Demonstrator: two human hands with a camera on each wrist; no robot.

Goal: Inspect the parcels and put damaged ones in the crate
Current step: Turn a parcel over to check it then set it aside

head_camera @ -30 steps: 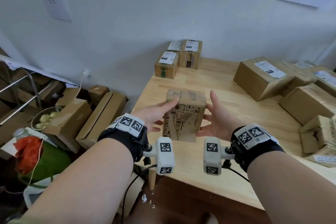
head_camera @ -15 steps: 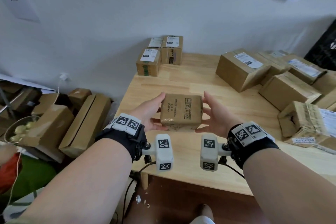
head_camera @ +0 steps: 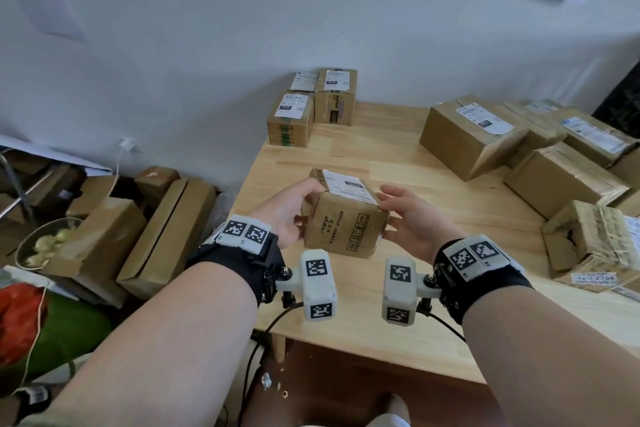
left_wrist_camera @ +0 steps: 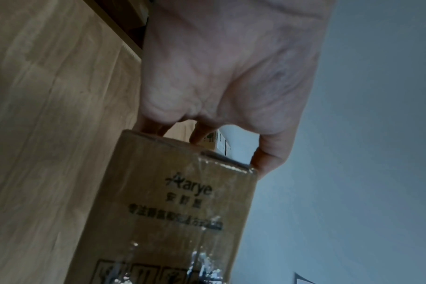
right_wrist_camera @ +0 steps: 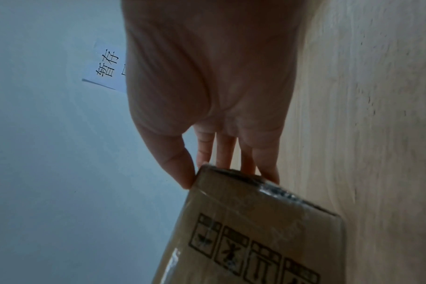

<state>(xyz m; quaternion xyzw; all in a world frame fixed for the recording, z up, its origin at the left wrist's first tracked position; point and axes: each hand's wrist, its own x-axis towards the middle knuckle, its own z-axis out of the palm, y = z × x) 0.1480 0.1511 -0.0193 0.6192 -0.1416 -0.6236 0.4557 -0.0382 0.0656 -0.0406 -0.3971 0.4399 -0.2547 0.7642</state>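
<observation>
Parcel [head_camera: 346, 218]: turned between both hands; white shipping label now on top, printed brand side facing the person.
View: swung rightward.

parcel [head_camera: 344, 220] underside hidden | label [head_camera: 347, 188] print unreadable | black object [head_camera: 621, 99] cropped

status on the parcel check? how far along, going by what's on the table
Done: can't confirm; no crate is clearly in view. Three small parcels stand grouped by the wall.
In hand: left hand and right hand hold one small box, label face up; no damage shows on its visible faces.
Left: the pile at the table's right, including a torn, crushed parcel, likely crate-bound.
</observation>
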